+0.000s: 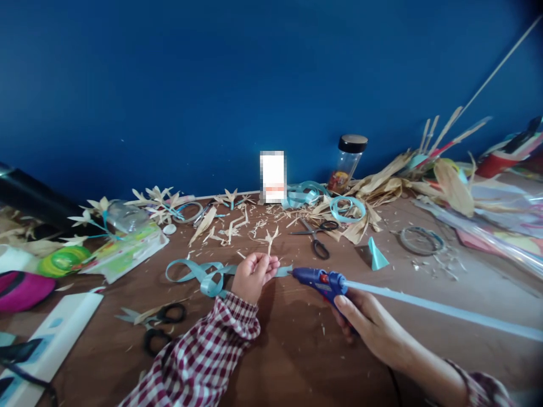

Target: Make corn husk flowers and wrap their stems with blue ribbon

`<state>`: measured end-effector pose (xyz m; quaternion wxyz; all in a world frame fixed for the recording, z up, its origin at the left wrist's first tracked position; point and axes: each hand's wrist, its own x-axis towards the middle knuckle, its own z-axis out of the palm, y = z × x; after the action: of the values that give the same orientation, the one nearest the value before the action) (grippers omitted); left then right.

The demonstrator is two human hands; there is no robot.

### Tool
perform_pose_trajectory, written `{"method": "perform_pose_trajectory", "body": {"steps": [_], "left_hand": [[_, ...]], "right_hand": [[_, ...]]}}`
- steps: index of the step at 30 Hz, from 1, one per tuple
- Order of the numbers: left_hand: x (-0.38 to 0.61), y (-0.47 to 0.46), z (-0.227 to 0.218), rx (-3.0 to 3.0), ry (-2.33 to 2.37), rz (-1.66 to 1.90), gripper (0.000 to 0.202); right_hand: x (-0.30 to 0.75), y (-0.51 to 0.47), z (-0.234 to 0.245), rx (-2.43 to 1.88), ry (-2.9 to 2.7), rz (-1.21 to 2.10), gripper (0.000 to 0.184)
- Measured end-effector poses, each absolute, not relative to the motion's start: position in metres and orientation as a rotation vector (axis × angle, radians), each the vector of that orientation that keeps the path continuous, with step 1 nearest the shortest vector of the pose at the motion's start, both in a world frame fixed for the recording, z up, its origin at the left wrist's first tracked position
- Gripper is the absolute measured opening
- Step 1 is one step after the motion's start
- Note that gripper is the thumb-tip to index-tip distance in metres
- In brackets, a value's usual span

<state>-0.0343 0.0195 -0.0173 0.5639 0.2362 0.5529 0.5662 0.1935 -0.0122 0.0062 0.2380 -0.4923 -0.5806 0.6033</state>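
My left hand (pixel 253 276) is closed, pinching a small corn husk flower (pixel 271 240) upright by its stem. Light blue ribbon (pixel 211 278) runs under and past this hand, with loose loops to its left and its end (pixel 283 271) sticking out on the right. My right hand (pixel 369 316) is wrapped round the handle of a blue glue gun (pixel 320 281), which points left. Its nozzle is at the ribbon's end; whether it touches I cannot tell. A long pale glue stick (pixel 441 314) extends from the gun's back.
Scissors lie behind the hands (pixel 316 234) and at front left (pixel 155 325). A white power strip (pixel 55 345) is at left. Husk scraps (pixel 224 226), finished husk flowers (pixel 156 198), a jar (pixel 347 164), a teal paper piece (pixel 376 255) and a wire coil (pixel 422 242) lie about.
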Motion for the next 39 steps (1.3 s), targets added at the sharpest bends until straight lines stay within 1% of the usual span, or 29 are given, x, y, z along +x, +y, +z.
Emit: {"method": "perform_pose_trajectory", "body": {"steps": [9, 15, 21, 24, 27, 34, 39], "left_hand": [[-0.033, 0.017, -0.011, 0.575, 1.327, 1.329, 0.014], [-0.033, 0.018, -0.013, 0.585, 1.337, 1.321, 0.013], [-0.034, 0.018, -0.013, 0.601, 1.346, 1.311, 0.016], [-0.034, 0.018, -0.013, 0.606, 1.348, 1.313, 0.016], [-0.034, 0.018, -0.014, 0.619, 1.356, 1.313, 0.016], [-0.034, 0.017, -0.016, 0.638, 1.345, 1.318, 0.014], [-0.033, 0.016, -0.017, 0.624, 1.346, 1.325, 0.015]], "right_hand": [[0.185, 0.000, 0.003, -1.395, -1.672, 1.586, 0.033], [0.192, 0.006, 0.003, -1.449, -1.795, 1.440, 0.033], [0.196, 0.007, 0.017, -1.378, -1.627, 1.551, 0.039], [0.194, 0.008, 0.018, -1.328, -1.664, 1.583, 0.039], [0.192, 0.009, 0.012, -1.343, -1.780, 1.535, 0.039], [0.196, 0.014, 0.007, -1.415, -1.896, 1.408, 0.032], [0.207, 0.021, 0.009, -1.294, -1.851, 1.365, 0.016]]}}
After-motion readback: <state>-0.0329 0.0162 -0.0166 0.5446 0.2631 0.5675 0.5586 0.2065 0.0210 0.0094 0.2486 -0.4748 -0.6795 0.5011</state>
